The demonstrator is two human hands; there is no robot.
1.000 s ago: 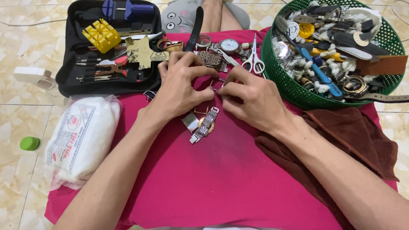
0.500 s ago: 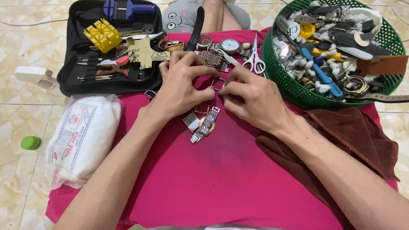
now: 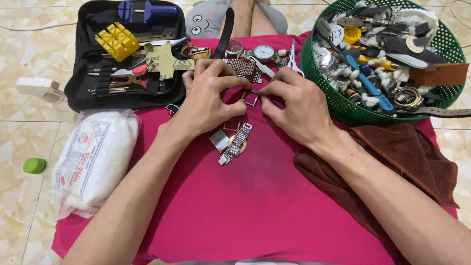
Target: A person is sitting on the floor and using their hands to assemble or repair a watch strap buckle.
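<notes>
Still both hands (image 3: 255,98) unmoved, pinching

Single head-worn view, looking steeply down – close over both hands, pink cloth (image 3: 255,206) filling the frame, floor at edges

- The picture is bright all over, with soft, even light.
- Shadows are short and faint. A soft dark patch lies on the pink cloth (image 3: 255,206) just under the left hand (image 3: 208,98) and the right hand (image 3: 294,105).
- The shiny floor tiles (image 3: 29,132) show pale glare at the left side.
- Small bright glints sit on the metal watch band (image 3: 236,144) and on the watch parts in the green basket (image 3: 343,105).
- Most things look sharp. The tiny piece between the fingertips is too small to see well.
- The arms near the bottom edge look big and a bit soft.
</notes>
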